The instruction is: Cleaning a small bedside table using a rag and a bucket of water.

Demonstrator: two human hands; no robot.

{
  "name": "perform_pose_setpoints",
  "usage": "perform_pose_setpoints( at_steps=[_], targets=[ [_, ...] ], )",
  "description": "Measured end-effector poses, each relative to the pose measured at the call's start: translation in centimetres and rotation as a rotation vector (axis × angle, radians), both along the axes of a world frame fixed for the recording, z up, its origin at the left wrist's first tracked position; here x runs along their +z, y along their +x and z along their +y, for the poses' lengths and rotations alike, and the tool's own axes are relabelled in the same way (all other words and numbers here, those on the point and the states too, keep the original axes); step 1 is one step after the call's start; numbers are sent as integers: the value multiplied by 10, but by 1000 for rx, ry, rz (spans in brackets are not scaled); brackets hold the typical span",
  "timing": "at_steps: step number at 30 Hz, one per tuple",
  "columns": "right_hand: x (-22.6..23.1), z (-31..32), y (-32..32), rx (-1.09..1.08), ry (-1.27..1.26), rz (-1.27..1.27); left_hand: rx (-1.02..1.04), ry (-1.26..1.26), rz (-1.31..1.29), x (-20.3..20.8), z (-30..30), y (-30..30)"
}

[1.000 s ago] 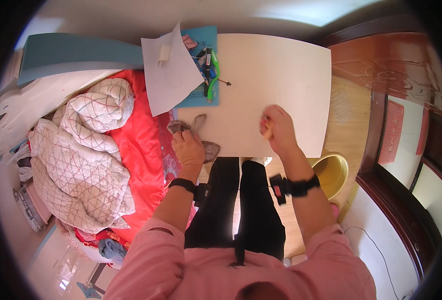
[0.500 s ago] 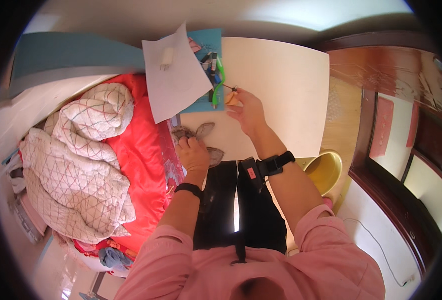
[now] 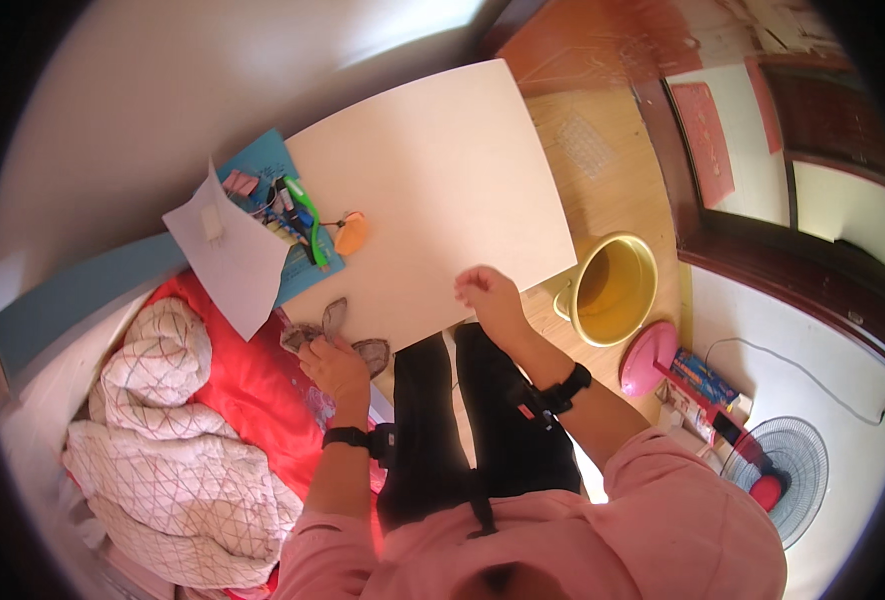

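Note:
My left hand [image 3: 335, 368] is closed over a grey-brown, see-through bow [image 3: 335, 316] at the near left corner of the white table; two leaf-shaped loops stick out past the fingers, and its middle is covered by the hand. My right hand [image 3: 493, 300] hovers by the table's near edge, its fingers curled in with nothing visible in them. An orange, rounded piece with a dark cord [image 3: 351, 233] lies on the table against a blue folder [image 3: 288, 157]. On that folder are a bright green pen-like thing [image 3: 308, 215] and several small dark items.
A white paper sheet [image 3: 228, 265] overlaps the folder and overhangs the table [image 3: 443, 180]. Left is a bed with red cloth [image 3: 238, 350] and a crumpled quilt [image 3: 173, 490]. Right of the table stand a yellow bucket [image 3: 618, 290], a pink lid [image 3: 650, 358] and a fan [image 3: 788, 480].
My right hand has let go of the orange piece and drawn back toward me. The left hand stays on the bow. The view has turned toward the right.

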State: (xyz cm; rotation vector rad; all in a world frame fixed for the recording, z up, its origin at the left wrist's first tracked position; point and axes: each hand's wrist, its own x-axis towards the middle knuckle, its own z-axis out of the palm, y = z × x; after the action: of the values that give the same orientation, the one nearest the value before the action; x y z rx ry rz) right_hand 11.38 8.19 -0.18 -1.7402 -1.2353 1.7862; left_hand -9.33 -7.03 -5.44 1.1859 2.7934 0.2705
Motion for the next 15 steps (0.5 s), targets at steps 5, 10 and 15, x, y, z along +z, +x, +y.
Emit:
perform_pose_setpoints(
  at_steps=[5,10,15],
  targets=[
    [16,-54,43,-116,-253,16,-99,-164,-31,10,26,50],
    [36,-85,75,-243,-392,69,-480,-123,-295,17,110,135],
    [53,-96,109,-302,-362,4,-684,76,-196,-10,269,132]
  ],
)
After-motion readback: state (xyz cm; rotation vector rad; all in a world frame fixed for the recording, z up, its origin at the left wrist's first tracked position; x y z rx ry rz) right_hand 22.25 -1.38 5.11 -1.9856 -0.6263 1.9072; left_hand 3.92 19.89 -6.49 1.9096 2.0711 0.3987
